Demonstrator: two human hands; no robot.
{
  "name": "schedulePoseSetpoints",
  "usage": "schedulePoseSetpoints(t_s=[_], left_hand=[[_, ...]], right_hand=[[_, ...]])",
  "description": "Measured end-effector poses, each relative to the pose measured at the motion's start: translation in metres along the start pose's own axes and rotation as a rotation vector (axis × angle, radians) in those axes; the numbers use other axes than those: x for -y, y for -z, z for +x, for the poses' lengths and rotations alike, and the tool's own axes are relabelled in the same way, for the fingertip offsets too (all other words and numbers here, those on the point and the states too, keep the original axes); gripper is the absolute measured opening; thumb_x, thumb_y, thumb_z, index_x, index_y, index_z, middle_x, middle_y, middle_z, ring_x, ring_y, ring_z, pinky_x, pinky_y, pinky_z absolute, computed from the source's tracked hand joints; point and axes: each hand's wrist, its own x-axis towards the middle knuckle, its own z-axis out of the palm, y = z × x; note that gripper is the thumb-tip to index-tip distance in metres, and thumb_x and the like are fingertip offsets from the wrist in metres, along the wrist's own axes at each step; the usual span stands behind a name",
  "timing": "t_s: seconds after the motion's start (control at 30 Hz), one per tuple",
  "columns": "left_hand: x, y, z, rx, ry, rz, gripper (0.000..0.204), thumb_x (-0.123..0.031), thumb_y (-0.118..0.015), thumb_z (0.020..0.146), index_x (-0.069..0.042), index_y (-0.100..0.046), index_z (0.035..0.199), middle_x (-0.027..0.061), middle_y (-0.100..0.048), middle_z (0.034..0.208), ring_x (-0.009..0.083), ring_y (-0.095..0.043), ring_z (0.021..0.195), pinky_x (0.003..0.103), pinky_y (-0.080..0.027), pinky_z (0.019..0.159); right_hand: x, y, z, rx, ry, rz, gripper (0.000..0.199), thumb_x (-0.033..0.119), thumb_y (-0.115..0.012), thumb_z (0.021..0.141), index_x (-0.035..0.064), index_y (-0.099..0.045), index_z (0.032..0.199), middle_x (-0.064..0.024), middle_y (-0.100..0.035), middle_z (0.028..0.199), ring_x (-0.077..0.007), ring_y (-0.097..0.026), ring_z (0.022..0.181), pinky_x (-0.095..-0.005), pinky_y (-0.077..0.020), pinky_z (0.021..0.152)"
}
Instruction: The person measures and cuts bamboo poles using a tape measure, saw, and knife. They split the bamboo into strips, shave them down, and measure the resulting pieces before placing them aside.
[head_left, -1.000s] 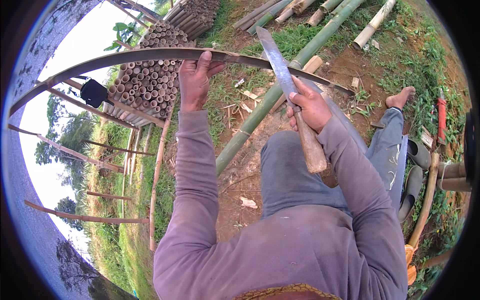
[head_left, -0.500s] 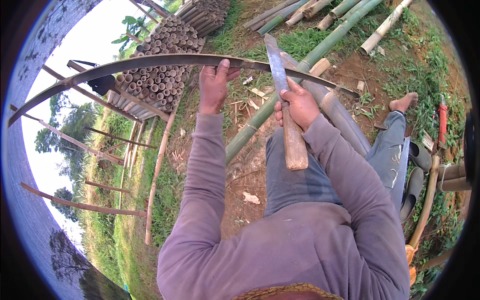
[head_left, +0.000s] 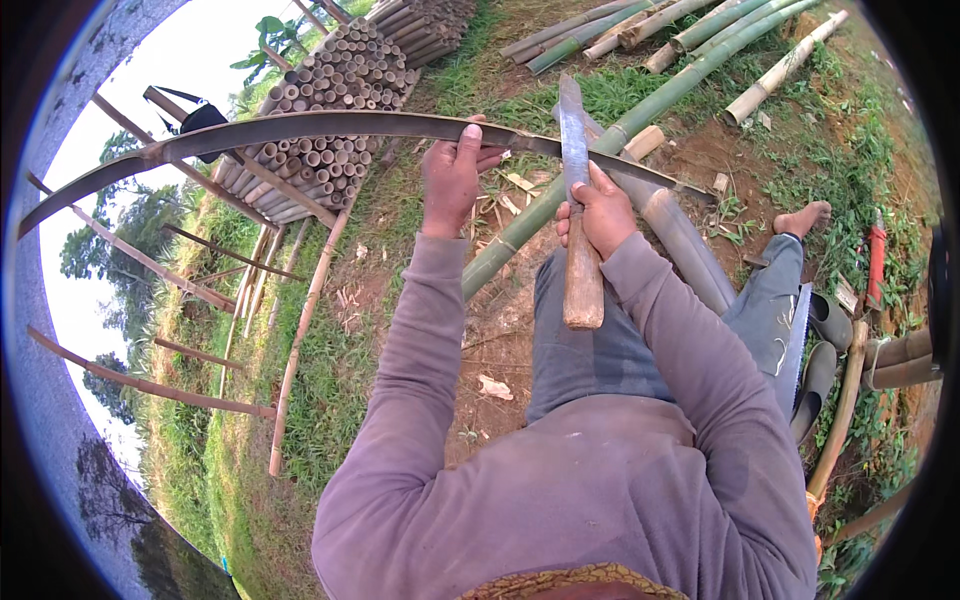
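The left hand [head_left: 455, 175] is wrapped fully closed around a long, thin bamboo strip [head_left: 300, 128], which arcs from the far left across to the right, passing over the knees; the right hand [head_left: 600, 208] is clenched tight on the wooden handle [head_left: 583, 285] of a machete [head_left: 573, 135], its blade pointing away from the body and lying against the strip just beside the right hand; neither hand shows any gap in its grip. To shave the strip well, it seems best to keep the blade at a shallow angle along the grain, push away from the body, and keep the left thumb and fingers clear of the edge's path; the strip should be braced firmly so it cannot spring or twist. A thick green bamboo pole [head_left: 600, 150] lies on the ground under the strip; a stack of cut bamboo tubes [head_left: 330, 110] stands beyond the left hand; a saw [head_left: 793, 340] rests by the right leg.
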Motion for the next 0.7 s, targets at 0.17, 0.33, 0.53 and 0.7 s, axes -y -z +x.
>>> schedulePoseSetpoints(t_s=[0.17, 0.33, 0.53, 0.7], left_hand=[[-0.016, 0.046, -0.039, -0.334, -0.123, -0.009, 0.039, -0.035, -0.058, 0.107, 0.001, -0.067, 0.119, 0.0117, -0.071, 0.097, 0.0206, -0.074, 0.083, 0.032, -0.066, 0.069], [0.009, 0.091, -0.063, -0.584, -0.007, -0.205, 0.036, -0.037, -0.063, 0.104, -0.001, -0.066, 0.105, 0.0105, -0.068, 0.093, 0.0222, -0.073, 0.078, 0.035, -0.067, 0.064], [0.083, 0.029, -0.012, -0.562, 0.236, -0.532, 0.039, -0.04, -0.065, 0.103, -0.003, -0.062, 0.112, 0.0106, -0.066, 0.094, 0.03, -0.071, 0.087, 0.044, -0.066, 0.076], [0.167, -0.087, 0.003, 0.138, 0.919, -0.327, 0.041, -0.042, -0.066, 0.101, -0.004, -0.066, 0.118, 0.0106, -0.069, 0.101, 0.029, -0.069, 0.097, 0.046, -0.058, 0.085]], right_hand=[[-0.014, 0.035, 0.019, -0.091, -0.046, -0.054, 0.071, 0.01, -0.047, 0.103, 0.0181, -0.016, 0.166, -0.0136, -0.062, 0.082, -0.0243, -0.064, 0.06, -0.0408, -0.0561, 0.052], [-0.027, 0.076, 0.01, -0.075, -0.067, -0.04, 0.067, 0.01, -0.048, 0.103, 0.0158, -0.021, 0.164, -0.0121, -0.061, 0.079, -0.0227, -0.062, 0.057, -0.0395, -0.055, 0.05], [0.001, 0.115, -0.032, -0.237, 0.098, -0.151, 0.066, 0.009, -0.049, 0.102, 0.0158, -0.025, 0.164, -0.008, -0.059, 0.075, -0.0182, -0.059, 0.053, -0.0333, -0.0515, 0.046], [0.013, 0.173, -0.056, -0.351, 0.099, -0.149, 0.068, 0.011, -0.052, 0.102, 0.0169, -0.025, 0.164, -0.0079, -0.06, 0.072, -0.0178, -0.057, 0.049, -0.0318, -0.0501, 0.045]])
